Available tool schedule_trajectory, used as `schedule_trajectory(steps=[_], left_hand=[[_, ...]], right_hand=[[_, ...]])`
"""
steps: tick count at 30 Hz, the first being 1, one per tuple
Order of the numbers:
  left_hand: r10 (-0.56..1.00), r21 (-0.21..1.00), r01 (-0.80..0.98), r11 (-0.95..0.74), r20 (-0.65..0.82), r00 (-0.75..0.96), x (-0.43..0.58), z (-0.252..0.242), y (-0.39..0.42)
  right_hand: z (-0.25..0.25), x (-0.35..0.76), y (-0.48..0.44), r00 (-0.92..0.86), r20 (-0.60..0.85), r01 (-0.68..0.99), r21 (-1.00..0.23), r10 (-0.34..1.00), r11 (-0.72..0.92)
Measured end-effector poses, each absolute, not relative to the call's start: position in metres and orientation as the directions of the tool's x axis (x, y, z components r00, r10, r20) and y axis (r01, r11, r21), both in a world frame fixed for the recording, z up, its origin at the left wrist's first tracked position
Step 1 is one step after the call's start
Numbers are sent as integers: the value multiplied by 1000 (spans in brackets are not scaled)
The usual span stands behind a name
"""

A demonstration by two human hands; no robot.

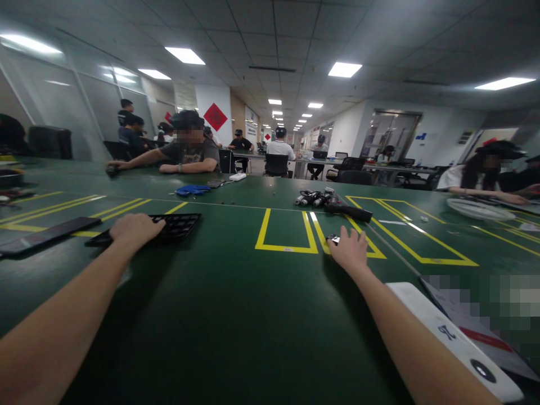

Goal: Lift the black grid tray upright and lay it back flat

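Observation:
My left hand [134, 232] is closed over a black gridded panel [181, 226] that looks like a keyboard; the palm and fingertips cover its middle. Left of it lies a long flat black slab [50, 235]. My right hand [351, 247] is over the green table [253, 315], at the lower edge of a yellow taped box [312, 242]. Between its thumb and fingers is a small dark object with a shiny pale patch [333, 239], mostly hidden by the hand.
Black cables with metal connectors [316, 198] and a dark tube [349, 212] lie ahead. Blue gloves or cloth [193, 190] are farther left. A white device [447, 332] sits beneath my right forearm. Across the table a person in a cap [192, 149] reaches sideways.

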State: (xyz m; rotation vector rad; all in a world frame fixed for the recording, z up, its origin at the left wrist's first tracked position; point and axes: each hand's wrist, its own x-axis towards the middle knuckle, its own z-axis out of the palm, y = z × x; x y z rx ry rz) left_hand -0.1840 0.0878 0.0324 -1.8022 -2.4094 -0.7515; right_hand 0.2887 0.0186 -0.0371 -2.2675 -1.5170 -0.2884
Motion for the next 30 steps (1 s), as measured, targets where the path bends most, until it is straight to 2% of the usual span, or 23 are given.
schedule_trajectory(steps=[2,5,8,10,12,15,17,19,22,24,26,28,30], left_hand=[[889,323,926,195,340,-306,-162,37,89],[919,327,945,3,372,-132,-118,27,95],[931,309,931,-196,356,78,-74,-2,100],[916,253,909,-330,319,244,-54,-24,100],[899,208,885,-417,236,368,-44,-41,101],[887,191,867,-460,147,438,-42,-50,102],[881,162,869,-467,167,443,-42,-46,100],[856,95,871,-482,261,446,-37,-39,91],[785,26,840,-541,374,494,-20,-27,61],[748,51,776,-629,312,586,-6,-22,33],[683,110,675,-729,171,710,6,-19,6],[603,177,589,-788,33,797,15,-16,-15],[567,223,561,-797,-42,823,19,-13,-27]], right_hand=[[-33,275,17,321,449,944,-221,834,-245],[-29,241,10,138,449,973,-227,883,-37],[-31,207,-2,-67,347,962,-228,936,153],[-36,192,-9,-194,233,934,-253,953,252],[-41,184,-15,-282,129,909,-281,951,308],[-45,181,-19,-326,62,898,-293,943,329],[-45,181,-19,-329,55,896,-296,943,330],[-42,183,-17,-328,59,891,-311,943,330],[-33,196,-8,-270,157,908,-286,950,305],[-28,215,-1,-157,283,950,-218,946,223],[-26,238,5,-2,380,987,-149,925,63],[-29,262,9,158,412,986,-108,898,-124],[-36,280,12,282,380,959,-99,881,-265]])
